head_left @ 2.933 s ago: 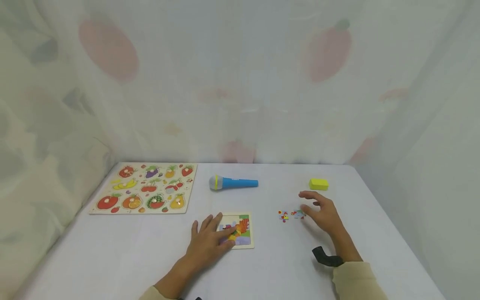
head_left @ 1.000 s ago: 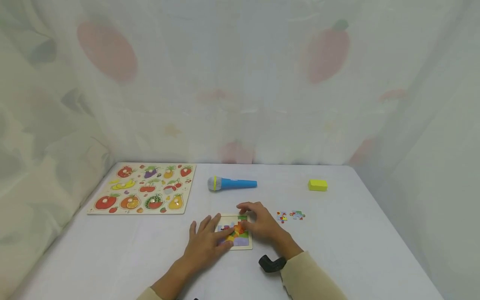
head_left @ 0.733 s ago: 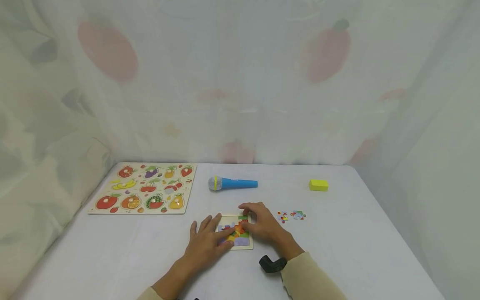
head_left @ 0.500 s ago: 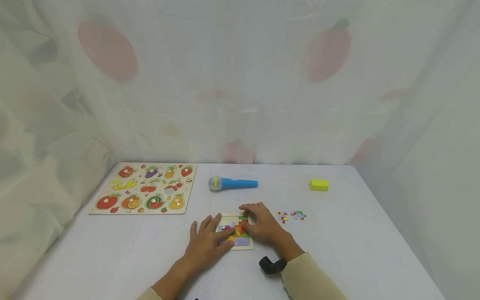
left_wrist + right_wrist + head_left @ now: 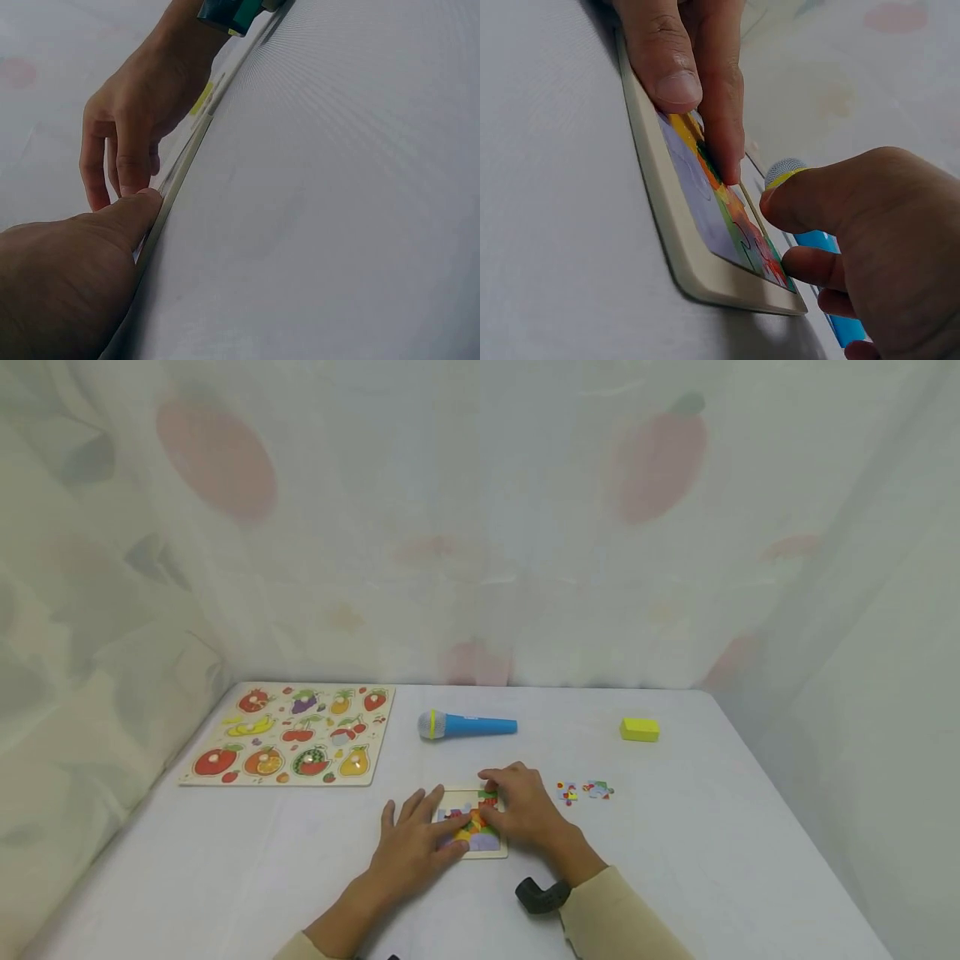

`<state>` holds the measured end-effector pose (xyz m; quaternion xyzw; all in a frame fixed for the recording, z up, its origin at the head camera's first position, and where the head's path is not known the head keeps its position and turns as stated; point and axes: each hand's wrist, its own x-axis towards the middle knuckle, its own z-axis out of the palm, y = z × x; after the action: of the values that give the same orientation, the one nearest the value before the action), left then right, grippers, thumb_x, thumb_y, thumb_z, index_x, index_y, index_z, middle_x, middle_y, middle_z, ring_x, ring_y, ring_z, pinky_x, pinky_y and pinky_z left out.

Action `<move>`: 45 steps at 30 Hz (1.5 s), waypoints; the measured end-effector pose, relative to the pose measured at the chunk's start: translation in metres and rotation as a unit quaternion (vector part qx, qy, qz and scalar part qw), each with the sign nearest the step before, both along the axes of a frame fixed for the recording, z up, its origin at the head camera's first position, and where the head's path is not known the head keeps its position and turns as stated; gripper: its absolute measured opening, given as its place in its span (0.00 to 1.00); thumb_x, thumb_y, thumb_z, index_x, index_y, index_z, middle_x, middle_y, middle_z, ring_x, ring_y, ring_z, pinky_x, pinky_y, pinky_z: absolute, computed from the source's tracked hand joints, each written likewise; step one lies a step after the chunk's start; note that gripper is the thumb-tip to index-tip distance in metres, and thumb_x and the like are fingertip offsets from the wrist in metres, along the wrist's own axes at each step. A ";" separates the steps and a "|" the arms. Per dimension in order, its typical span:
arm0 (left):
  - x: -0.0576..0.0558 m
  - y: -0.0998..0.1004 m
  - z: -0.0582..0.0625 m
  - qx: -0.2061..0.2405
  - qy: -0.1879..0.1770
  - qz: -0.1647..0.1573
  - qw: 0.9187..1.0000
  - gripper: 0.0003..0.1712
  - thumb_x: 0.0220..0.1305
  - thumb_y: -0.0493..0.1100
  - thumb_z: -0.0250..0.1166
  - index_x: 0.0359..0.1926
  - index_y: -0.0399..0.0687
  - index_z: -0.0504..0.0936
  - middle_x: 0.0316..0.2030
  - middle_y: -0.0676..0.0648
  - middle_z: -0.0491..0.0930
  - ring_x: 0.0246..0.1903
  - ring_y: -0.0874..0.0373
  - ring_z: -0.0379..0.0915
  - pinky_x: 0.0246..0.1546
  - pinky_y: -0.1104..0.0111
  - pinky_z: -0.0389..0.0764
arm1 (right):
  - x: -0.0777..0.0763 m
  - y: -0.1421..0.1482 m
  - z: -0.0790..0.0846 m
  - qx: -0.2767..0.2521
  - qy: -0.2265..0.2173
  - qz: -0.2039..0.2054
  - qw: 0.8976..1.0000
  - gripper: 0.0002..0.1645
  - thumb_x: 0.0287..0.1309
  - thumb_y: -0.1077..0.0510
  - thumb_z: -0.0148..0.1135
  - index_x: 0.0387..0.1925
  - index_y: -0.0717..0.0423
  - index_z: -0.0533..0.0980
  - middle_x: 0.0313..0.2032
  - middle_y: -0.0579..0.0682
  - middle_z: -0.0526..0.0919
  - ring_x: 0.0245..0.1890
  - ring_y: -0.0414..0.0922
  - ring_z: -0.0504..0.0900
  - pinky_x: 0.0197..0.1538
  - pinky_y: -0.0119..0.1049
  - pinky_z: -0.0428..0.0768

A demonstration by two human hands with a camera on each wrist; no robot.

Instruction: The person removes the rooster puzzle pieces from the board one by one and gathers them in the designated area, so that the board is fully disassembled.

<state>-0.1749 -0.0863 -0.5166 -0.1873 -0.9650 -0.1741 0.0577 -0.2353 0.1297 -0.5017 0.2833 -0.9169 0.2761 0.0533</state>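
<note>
A small jigsaw puzzle lies flat in a pale wooden frame on the white table. My left hand rests on its left side, fingers fairly straight; in the right wrist view one fingertip touches the picture. At the upper right part of the puzzle is my right hand, fingers bent loosely; no piece shows between thumb and fingers in the right wrist view. One finger there touches the puzzle's edge. Two loose jigsaw pieces, a yellow-red one and a bluish one, lie right of that hand.
Behind the jigsaw lies a blue toy microphone. A fruit knob puzzle board occupies the back left, and a yellow block sits at the back right. Fabric walls enclose the table's back and sides.
My right hand has moved left from beside the loose pieces to the framed jigsaw, then stayed there with only slight finger motion. My left hand has kept its place.
</note>
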 end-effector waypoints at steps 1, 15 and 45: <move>0.000 0.000 0.000 0.000 0.001 0.000 1.000 0.24 0.60 0.68 0.60 0.57 0.76 0.80 0.69 0.44 0.61 0.67 0.38 0.51 0.59 0.32 0.41 | 0.000 0.000 0.001 0.006 0.004 -0.002 1.000 0.28 0.56 0.48 0.65 0.58 0.51 0.76 0.37 0.39 0.79 0.46 0.40 0.72 0.57 0.48 0.66; 0.001 0.001 0.003 0.006 0.003 -0.001 1.000 0.24 0.59 0.66 0.62 0.57 0.76 0.80 0.69 0.44 0.62 0.67 0.37 0.52 0.58 0.32 0.41 | -0.003 0.001 -0.009 -0.072 -0.030 0.011 0.997 0.27 0.52 0.50 0.68 0.55 0.50 0.77 0.37 0.38 0.79 0.42 0.39 0.70 0.52 0.49 0.66; -0.001 0.000 0.003 -0.001 -0.006 0.001 1.000 0.24 0.60 0.67 0.61 0.57 0.77 0.79 0.69 0.45 0.61 0.67 0.39 0.51 0.59 0.32 0.41 | -0.013 0.001 -0.010 -0.010 -0.018 0.037 0.999 0.07 0.52 0.49 0.65 0.35 0.38 0.81 0.48 0.42 0.70 0.48 0.44 0.64 0.50 0.48 0.65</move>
<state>-0.1757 -0.0861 -0.5141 -0.1851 -0.9657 -0.1744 0.0517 -0.2482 0.1303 -0.5120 0.3120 -0.9037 0.2917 0.0296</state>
